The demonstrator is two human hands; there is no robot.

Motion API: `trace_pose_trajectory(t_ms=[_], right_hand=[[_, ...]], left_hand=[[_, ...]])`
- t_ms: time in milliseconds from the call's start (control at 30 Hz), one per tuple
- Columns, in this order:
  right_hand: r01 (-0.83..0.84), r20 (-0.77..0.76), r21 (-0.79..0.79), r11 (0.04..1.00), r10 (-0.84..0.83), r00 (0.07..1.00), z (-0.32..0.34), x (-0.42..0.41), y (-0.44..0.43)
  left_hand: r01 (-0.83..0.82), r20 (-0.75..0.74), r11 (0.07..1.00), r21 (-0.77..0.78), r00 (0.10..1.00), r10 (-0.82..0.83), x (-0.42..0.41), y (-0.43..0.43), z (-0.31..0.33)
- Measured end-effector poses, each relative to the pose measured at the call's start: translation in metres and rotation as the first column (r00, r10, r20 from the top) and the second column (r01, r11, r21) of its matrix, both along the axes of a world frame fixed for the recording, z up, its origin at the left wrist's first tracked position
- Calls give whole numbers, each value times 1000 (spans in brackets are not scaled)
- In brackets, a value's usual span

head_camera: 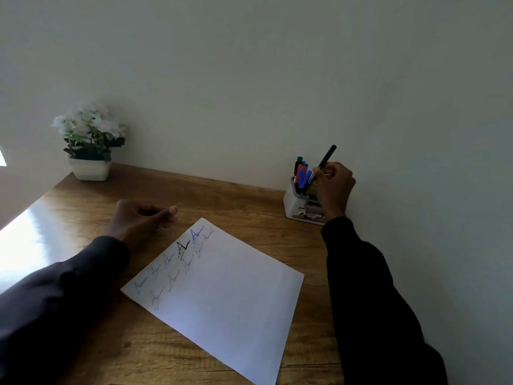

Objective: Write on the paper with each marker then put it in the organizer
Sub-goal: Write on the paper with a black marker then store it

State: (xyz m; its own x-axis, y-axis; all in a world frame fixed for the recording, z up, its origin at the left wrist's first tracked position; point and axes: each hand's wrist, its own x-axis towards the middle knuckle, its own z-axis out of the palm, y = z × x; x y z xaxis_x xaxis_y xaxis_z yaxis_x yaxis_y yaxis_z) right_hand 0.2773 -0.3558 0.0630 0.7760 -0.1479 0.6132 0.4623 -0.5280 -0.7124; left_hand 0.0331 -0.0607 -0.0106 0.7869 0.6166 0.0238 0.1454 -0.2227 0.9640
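The right hand [333, 184] pinches a black marker [327, 157] in its fingers, tilted tip-down over the white organizer [294, 202] by the wall, apparently to drop it among markers already there. The left hand [138, 220], loosely curled and empty, rests on the table [222, 195] beside the scribbled paper [227, 295].

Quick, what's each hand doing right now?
Left hand: loosely curled on the table, holding nothing.
Right hand: closed on a black marker at the organizer.

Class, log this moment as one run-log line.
right hand: holds black marker at organizer | left hand: resting on desk, loosely curled | paper: two rows written
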Motion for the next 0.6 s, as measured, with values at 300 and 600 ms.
trace_pose_trajectory(t_ms=[300,600], right_hand=[[-23,7,-53,998,24,1000,-7,-1,-7],[-83,-132,-136,987,65,989,-26,-5,-8]], left_hand=[[-8,-19,1000,-10,1000,8,0,2,-1],[7,-14,999,35,1000,-7,-2,-1,2]])
